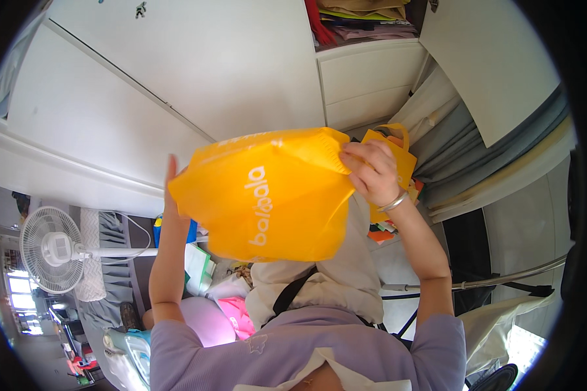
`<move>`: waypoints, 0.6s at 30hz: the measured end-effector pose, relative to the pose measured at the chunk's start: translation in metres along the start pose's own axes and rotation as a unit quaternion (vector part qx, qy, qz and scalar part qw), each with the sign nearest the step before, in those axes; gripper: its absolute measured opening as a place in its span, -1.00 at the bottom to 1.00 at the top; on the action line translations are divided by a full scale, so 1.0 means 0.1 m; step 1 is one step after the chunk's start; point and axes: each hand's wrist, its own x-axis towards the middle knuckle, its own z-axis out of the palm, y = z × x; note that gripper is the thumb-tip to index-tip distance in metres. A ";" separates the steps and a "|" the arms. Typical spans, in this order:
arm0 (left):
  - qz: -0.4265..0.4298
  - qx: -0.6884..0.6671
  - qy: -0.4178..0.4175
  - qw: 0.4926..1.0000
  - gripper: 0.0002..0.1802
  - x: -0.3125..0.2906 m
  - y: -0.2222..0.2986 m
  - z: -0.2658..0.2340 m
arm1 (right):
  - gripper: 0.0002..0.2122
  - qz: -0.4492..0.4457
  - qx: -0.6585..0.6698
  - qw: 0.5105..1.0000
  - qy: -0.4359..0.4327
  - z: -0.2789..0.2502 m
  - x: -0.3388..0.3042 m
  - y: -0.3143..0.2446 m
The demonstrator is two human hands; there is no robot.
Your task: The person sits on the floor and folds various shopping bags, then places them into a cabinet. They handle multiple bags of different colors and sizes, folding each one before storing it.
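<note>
A yellow cloth shopping bag (pixel 293 208) with white lettering hangs sideways in front of me, its fabric creased and slightly puffed out. At its upper right edge, my right hand (pixel 374 171) pinches the fabric between bent fingers; a silver bangle circles that wrist. The opposite end of the bag is held by my left hand (pixel 174 179). One finger there points up past the edge, while the others are mostly hidden behind the bag. Another yellow bag (pixel 398 159), with a loop handle, stands behind my right hand near the cabinet.
White cabinet doors (pixel 228 65) rise ahead, and folded clothes (pixel 368 16) fill an open shelf above drawers (pixel 372 75). Grey curtains (pixel 447 140) hang at the right. A white fan (pixel 52 249) stands at left. Pink cloth (pixel 237 317) and other items lie beside my legs.
</note>
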 end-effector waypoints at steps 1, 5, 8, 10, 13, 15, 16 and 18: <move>0.023 0.024 -0.045 0.998 -0.50 -0.03 0.03 -0.01 | -0.78 0.012 -0.008 1.000 0.011 -0.01 -0.01 0.02; 0.098 0.134 -0.029 0.986 -0.44 -0.10 -0.04 -0.17 | -0.80 0.052 -0.019 0.998 0.039 0.03 -0.03 0.07; 0.107 0.168 0.110 0.974 -0.47 -0.02 -0.04 0.00 | -0.83 0.080 -0.015 0.996 0.022 -0.01 -0.01 0.07; 0.120 0.155 0.144 0.970 -0.53 0.03 0.01 0.13 | -0.83 0.067 -0.022 0.997 0.015 -0.02 -0.01 0.04; 0.149 0.308 0.166 0.925 -0.60 0.09 0.09 0.20 | -0.84 0.048 -0.026 0.998 0.022 -0.05 0.03 0.06; 0.140 0.358 0.131 0.914 -0.63 0.10 0.11 0.26 | -0.85 0.039 -0.022 0.999 0.016 -0.07 0.03 0.08; 0.121 0.329 0.095 0.932 -0.65 0.10 0.10 0.33 | -0.85 0.037 -0.018 0.999 0.004 -0.08 0.02 0.08; 0.099 0.315 0.073 0.941 -0.68 0.14 0.06 0.36 | -0.87 0.067 0.012 0.998 -0.007 -0.08 0.02 0.07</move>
